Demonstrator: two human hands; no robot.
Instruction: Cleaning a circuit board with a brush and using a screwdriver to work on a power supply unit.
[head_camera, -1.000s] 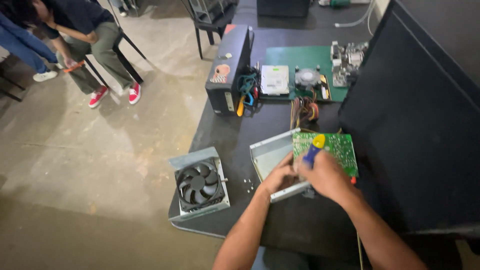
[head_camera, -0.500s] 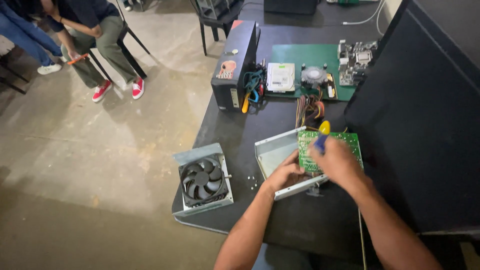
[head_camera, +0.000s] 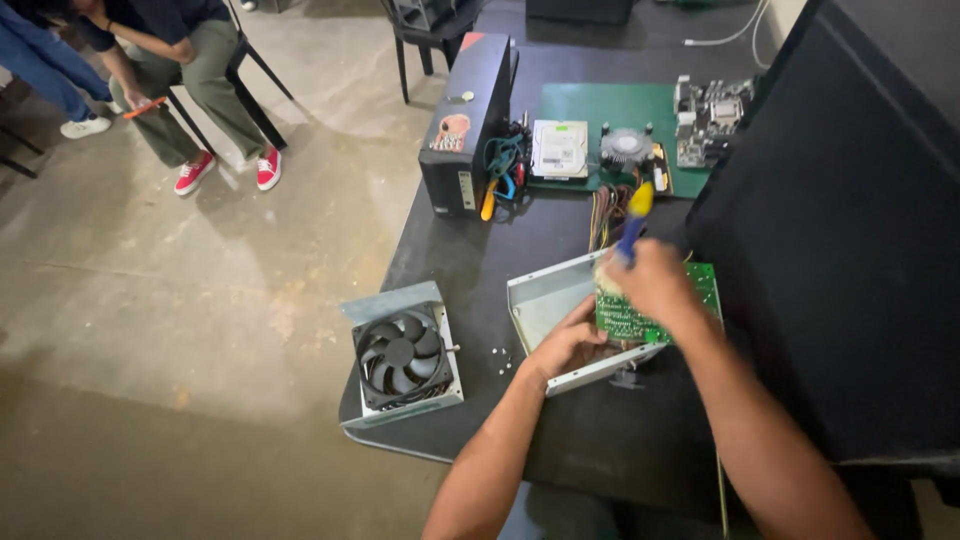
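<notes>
We see open grey sheet-metal case (head_camera: 545, 300), matt; green fibreglass-looking circuit board (head_camera: 650, 315), slightly glossy. Left: black plastic fan in dull metal housing (head_camera: 400, 355). Black tabletop (head_camera: 470, 270) matt, smooth. Rough concrete floor (head_camera: 180, 330) further left.

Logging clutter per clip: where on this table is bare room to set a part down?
Bare dark table lies between the black case and the fan cover, and near the front edge under the metal tray. The far end around the green mat is crowded.
</notes>
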